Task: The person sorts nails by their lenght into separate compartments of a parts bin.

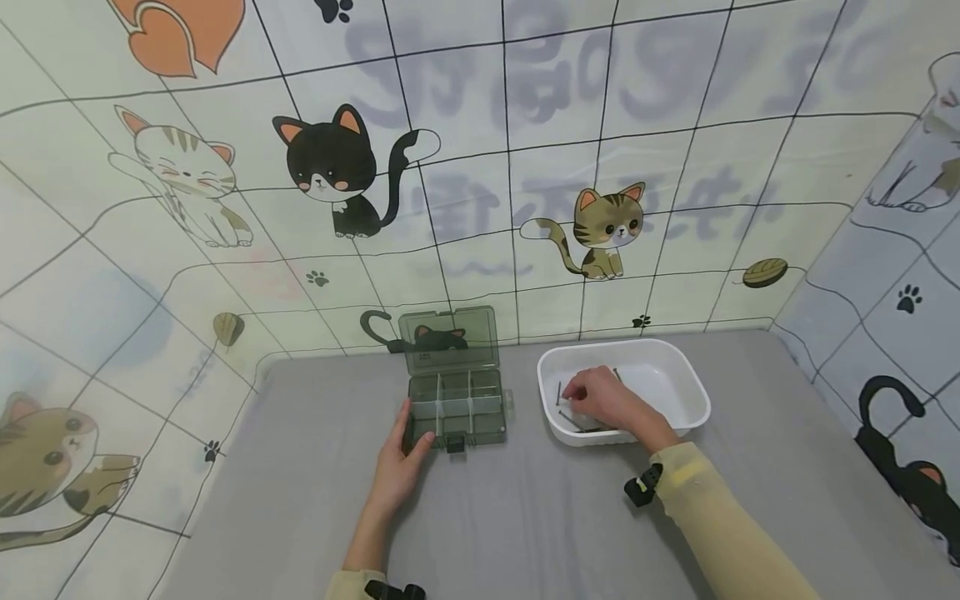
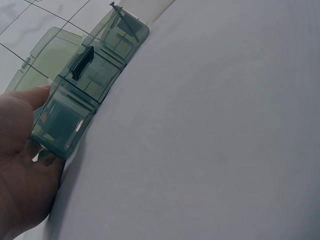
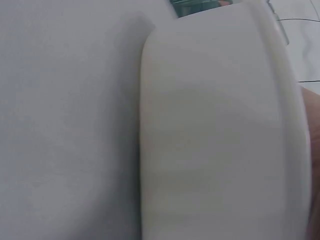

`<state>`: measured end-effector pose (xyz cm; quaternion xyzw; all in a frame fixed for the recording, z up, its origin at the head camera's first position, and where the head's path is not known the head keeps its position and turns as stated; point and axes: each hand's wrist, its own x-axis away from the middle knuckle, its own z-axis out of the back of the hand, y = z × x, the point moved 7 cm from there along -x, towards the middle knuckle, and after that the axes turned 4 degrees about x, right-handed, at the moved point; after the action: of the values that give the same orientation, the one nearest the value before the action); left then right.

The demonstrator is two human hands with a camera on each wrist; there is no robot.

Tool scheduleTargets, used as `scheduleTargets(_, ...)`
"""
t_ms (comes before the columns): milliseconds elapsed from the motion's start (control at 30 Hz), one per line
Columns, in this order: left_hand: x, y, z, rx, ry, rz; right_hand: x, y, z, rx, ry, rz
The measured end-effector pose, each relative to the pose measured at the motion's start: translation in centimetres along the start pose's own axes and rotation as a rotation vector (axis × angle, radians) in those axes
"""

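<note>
A green see-through compartment box [image 1: 457, 433] stands with its lid [image 1: 452, 343] raised against the backdrop. My left hand [image 1: 397, 467] grips its left side, thumb on the front edge; in the left wrist view the fingers are partly hidden behind the box [image 2: 65, 125]. A thin dark screw-like piece [image 2: 125, 22] shows at the box's far end. My right hand [image 1: 603, 395] reaches into a white tray [image 1: 693, 396], fingers bent down among several thin metal screws or nails [image 1: 570, 420]. Its fingertips are hidden, so what they hold is unclear. The tray's wall [image 3: 215, 125] fills the right wrist view.
A grey cloth [image 1: 510, 517] covers the table. Behind it and at both sides hangs a cat-print backdrop [image 1: 465, 208]. The tray stands right of the box, with a narrow gap between them.
</note>
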<state>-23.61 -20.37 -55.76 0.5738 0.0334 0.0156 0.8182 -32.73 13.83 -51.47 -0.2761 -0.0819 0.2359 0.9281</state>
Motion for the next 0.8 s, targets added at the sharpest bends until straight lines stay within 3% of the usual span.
scheduleTargets(233,0.0,-0.2,0.1,-0.011,-0.002,-0.010,0.6,-1.2,0.8,-0.029,0.034,0.055)
scheduleTargets(533,0.0,-0.1,0.0,0.006,-0.012,-0.013,1.2,-1.9,1.8,-0.072,0.087,0.047)
scheduleTargets(800,0.0,0.0,0.1,0.001,-0.007,-0.013,1.2,-5.1,2.9,-0.072,0.115,0.114)
